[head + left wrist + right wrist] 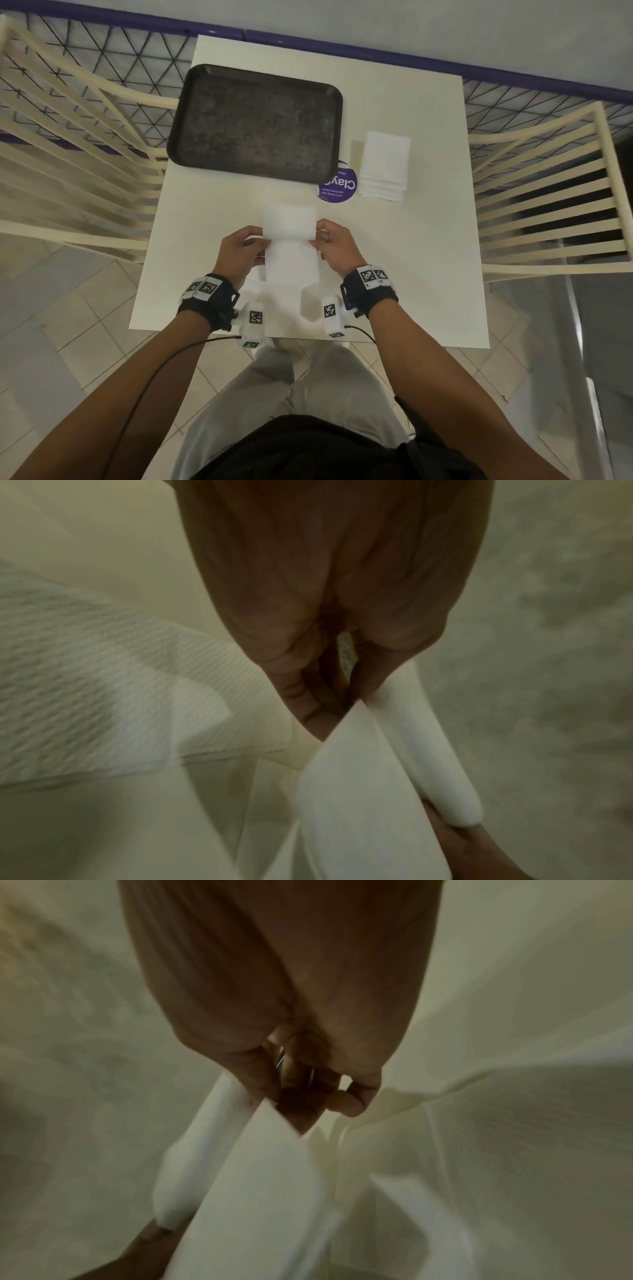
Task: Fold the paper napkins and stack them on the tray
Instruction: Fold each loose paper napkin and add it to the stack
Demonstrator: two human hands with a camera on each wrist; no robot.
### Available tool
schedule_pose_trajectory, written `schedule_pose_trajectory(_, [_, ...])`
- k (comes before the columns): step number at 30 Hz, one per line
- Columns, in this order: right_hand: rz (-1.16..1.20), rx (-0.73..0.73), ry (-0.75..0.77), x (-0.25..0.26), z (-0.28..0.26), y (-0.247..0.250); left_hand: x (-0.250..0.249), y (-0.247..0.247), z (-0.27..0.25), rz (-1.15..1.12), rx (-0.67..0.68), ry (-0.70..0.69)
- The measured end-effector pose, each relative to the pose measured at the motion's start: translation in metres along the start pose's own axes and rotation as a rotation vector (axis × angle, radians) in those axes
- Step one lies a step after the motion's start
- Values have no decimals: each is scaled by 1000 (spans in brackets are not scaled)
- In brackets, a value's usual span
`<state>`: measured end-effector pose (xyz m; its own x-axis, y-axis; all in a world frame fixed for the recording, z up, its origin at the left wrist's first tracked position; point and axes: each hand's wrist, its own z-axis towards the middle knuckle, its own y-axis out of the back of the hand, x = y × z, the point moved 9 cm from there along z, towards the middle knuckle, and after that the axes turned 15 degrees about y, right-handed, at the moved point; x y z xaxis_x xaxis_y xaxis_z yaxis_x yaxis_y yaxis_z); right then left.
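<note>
A white paper napkin (290,246) hangs above the table's near middle, bent across its width into a far flap and a near flap. My left hand (251,245) pinches its left edge and my right hand (323,238) pinches its right edge. In the left wrist view the napkin (359,791) runs from my curled fingers (301,696) toward the other hand. The right wrist view shows the same napkin (246,1191) held between thumb and fingers (301,1110). A dark rectangular tray (255,123) lies bare at the far left of the table. A stack of white napkins (385,166) sits to its right.
The white square table (428,257) carries a round purple sticker (339,188) between the tray and the stack. Cream slatted chairs (68,171) stand on both sides. A dark wire fence (102,51) runs behind the table. Tiled floor lies below the near edge.
</note>
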<state>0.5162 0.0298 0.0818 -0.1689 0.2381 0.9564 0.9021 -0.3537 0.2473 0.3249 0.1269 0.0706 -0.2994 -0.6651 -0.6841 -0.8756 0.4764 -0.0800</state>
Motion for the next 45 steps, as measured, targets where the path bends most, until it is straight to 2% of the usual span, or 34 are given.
schedule_pose_trajectory(2, [-9, 8, 12, 0, 0, -1, -2, -1, -2, 6, 2, -6])
schedule_pose_trajectory(8, [148, -42, -118, -3, -1, -3, -4, 2, -2, 3, -16, 19])
schedule_pose_trajectory(11, [173, -56, -137, -5, 2, -3, -5, 3, 0, -13, -24, 32])
schedule_pose_trajectory(16, [41, -18, -25, -3, 9, -4, -6, 11, 6, 54, -104, -19])
schedule_pose_trajectory(22, [-56, 4, 5, 0, 14, -3, -5, 14, 14, 186, -150, -28])
schedule_pose_trajectory(26, [-255, 98, 86, 14, 23, -16, -12, 7, 12, 255, -143, -73])
schedule_pose_trajectory(30, [-516, 173, 182, 34, 30, -31, -22, -3, 6, 430, -157, -170])
schedule_pose_trajectory(32, [-561, 178, 219, 43, 30, -34, -25, -5, 4, 498, -183, -217])
schedule_pose_trajectory(34, [-548, 178, 219, 45, 30, -34, -25, -4, 3, 539, -209, -244])
schedule_pose_trajectory(39, [-488, 126, 98, 27, 29, -15, -27, 3, -2, 539, -265, -276])
schedule_pose_trajectory(45, [-196, 30, 75, 20, 24, -3, -27, 3, -4, 543, -277, -322])
